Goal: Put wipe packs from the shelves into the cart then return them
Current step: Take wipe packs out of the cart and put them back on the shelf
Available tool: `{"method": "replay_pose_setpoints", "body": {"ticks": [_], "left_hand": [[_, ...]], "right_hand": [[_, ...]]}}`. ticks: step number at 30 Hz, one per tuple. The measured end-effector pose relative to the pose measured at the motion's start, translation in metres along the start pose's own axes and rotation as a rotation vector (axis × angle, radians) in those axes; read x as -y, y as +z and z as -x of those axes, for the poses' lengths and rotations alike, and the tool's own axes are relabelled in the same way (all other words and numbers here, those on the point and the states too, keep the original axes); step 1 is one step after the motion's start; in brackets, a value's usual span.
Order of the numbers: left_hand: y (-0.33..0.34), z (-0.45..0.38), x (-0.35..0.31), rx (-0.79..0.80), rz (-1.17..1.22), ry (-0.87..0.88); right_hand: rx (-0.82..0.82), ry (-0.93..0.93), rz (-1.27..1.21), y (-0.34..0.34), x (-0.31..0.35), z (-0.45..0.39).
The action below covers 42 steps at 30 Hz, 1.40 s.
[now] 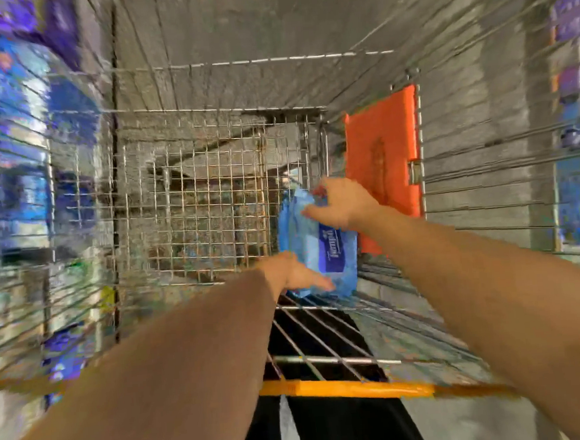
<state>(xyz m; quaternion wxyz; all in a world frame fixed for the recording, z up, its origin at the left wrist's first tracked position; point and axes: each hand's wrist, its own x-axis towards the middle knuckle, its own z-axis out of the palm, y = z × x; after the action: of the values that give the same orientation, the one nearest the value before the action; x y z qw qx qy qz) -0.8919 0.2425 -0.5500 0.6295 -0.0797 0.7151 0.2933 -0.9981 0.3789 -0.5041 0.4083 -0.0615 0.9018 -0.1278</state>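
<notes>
Blurred shelves (19,142) stand at nine o'clock. Inside the wire cart (190,192), the left hand (296,274) lies flat-fingered under the blue wipe pack (318,245); the right hand (342,202) pinches its top at two o'clock. Likely a cart-stage handling; whether placing or lifting, I cannot tell.

Both bare forearms reach forward and down from the bottom corners of the view, converging toward the middle. The left hand (294,271) lies low with its fingers straight, pointing right, touching the lower edge of the pack (317,242). The right hand (340,202) sits higher, wrist bent, its fingers curled over the pack's upper edge. Motion blur hides finer finger detail.
</notes>
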Motion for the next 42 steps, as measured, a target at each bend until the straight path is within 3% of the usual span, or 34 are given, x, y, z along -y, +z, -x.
{"method": "replay_pose_setpoints", "body": {"ticks": [2, 5, 8, 15, 17, 23, 27, 30, 36, 42], "left_hand": [[0.006, -0.024, 0.01, 0.002, 0.038, 0.005], [-0.008, 0.004, 0.0, 0.062, 0.142, -0.067], [-0.015, 0.012, 0.0, 0.056, 0.284, -0.082], [-0.053, 0.034, 0.037, -0.104, 0.718, -0.027], [-0.07, 0.043, 0.042, -0.099, 0.807, 0.058], [-0.099, 0.06, 0.041, -0.105, 0.851, 0.042], [-0.094, 0.058, 0.044, -0.283, 1.106, 0.121], [-0.091, 0.052, 0.047, -0.273, 1.198, 0.229], [-0.102, 0.049, 0.059, -0.192, 1.044, 0.174], [-0.104, 0.046, 0.076, -0.169, 1.265, 0.243]], "right_hand": [[0.056, -0.023, 0.051, 0.008, -0.001, -0.012], [0.124, -0.048, 0.187, 0.018, -0.001, -0.022], [0.088, -0.038, 0.229, 0.02, 0.002, -0.026], [0.031, 0.143, -0.225, 0.012, -0.001, -0.038], [0.026, 0.178, -0.345, 0.009, 0.001, -0.041], [0.012, 0.132, -0.376, 0.006, 0.026, -0.044], [-0.004, 0.284, -0.536, 0.013, 0.025, -0.048], [0.033, 0.391, -0.62, 0.016, 0.027, -0.05], [0.027, 0.265, -0.478, 0.016, 0.037, -0.057], [0.139, 0.097, -0.473, 0.008, 0.047, -0.058]]}}
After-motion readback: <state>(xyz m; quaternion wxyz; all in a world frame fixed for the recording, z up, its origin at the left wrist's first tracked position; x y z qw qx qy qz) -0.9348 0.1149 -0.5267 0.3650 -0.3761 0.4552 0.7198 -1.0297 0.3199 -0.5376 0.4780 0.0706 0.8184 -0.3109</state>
